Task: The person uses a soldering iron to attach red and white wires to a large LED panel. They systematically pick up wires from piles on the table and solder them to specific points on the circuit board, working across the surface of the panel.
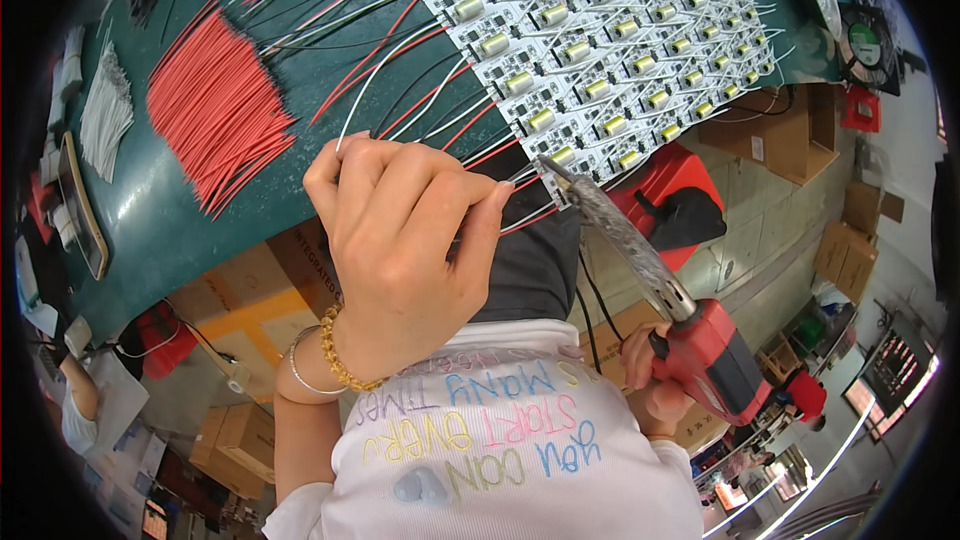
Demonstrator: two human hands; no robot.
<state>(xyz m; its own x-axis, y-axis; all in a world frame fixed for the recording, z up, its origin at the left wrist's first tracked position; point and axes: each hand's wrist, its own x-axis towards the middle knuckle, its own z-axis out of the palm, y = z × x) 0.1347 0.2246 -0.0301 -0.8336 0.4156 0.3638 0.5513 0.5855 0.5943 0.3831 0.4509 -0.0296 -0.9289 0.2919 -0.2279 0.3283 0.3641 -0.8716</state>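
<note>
My left hand [400, 240] is closed above the near-left corner of a panel of white circuit boards [625, 30], with thumb and forefinger pinching a thin wire that reaches the panel's edge. A loose white wire [358, 100] also passes at its little-finger side. On the right, my right hand [650, 365] grips a red and black soldering iron [712, 358]. The iron's tip meets the board corner close to the pinched wire. Rows of yellowish-green cylindrical parts stand on the panel, and red, white and black wires stick out along its left edge.
A bundle of red wires [220, 105] and a bundle of white wires [107, 112] lie on the green table [290, 195]. A phone [82, 205] rests near its left edge. Below are a red stool [680, 195] and cardboard boxes [770, 135]. Another person's arm [78, 390] shows at far left.
</note>
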